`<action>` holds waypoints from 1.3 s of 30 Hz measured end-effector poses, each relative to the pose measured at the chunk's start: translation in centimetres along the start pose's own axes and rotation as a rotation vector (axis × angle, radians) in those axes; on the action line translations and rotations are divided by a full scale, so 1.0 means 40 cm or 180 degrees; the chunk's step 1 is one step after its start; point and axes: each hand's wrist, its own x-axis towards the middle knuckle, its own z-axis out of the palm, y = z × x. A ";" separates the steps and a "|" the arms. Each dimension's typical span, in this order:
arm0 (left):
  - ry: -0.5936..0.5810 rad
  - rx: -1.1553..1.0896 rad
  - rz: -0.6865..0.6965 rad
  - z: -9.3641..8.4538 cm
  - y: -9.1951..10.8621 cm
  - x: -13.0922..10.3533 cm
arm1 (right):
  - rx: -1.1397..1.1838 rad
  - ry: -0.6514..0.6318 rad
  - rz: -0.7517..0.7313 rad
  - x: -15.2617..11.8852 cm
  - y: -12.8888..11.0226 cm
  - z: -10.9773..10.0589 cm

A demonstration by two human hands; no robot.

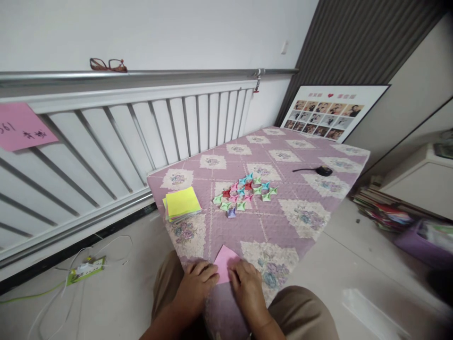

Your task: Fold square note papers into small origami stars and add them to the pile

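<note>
A pink sheet of paper (225,264) lies on the patterned tablecloth near the front edge, one corner pointing away from me. On its left edge rests my left hand (198,285), fingers curled together with the fingertips touching the paper. My right hand (247,285) touches the paper's right edge, its thumb and fingers drawn together there. Beyond the hands stand several small folded paper shapes (241,192) in green, blue, pink, red and purple. To their left is a stack of square papers (182,203), yellow on top.
A black coiled object (323,171) with a thin cord lies on the right of the tablecloth (247,156). A white radiator (184,118) runs along the left side. Glasses (108,65) rest on its pipe. A photo board (329,113) leans behind the table.
</note>
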 end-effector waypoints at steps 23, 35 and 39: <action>-0.0252 -0.0106 -0.0312 -0.046 -0.015 -0.008 | 0.0040 -0.0641 -0.0399 -0.004 -0.003 0.007; 0.0279 0.0201 -0.0076 0.000 -0.013 -0.010 | -0.0094 -0.0222 -0.0627 -0.022 -0.001 0.023; 0.0598 0.0089 0.0097 -0.062 0.015 -0.002 | -0.0209 -0.0106 -0.0707 -0.024 -0.010 0.015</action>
